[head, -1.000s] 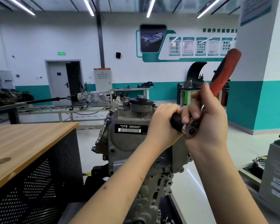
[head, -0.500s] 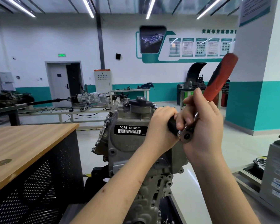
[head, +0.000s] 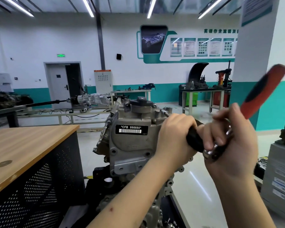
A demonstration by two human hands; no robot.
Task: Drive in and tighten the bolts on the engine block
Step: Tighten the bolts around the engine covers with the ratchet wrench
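Note:
A grey cast engine block (head: 130,145) stands upright in the middle, with a black label reading CFB 666660 and a black filler cap on top. My left hand (head: 174,137) grips a black extension bar (head: 194,139) that runs toward the block's upper right side. My right hand (head: 232,145) holds the chrome head of a ratchet (head: 215,150), whose red and black handle (head: 265,89) slants up to the right and is blurred. The bolt under the tool is hidden by my hands.
A wooden-topped bench with a perforated black side (head: 28,145) stands close on the left. A grey box (head: 280,178) sits at the right edge beside a white and teal pillar (head: 253,63). Work tables and a gearbox (head: 87,99) stand further back.
The ratchet handle has swung down and to the right, and now shows motion blur. Both hands keep their hold and have shifted slightly right.

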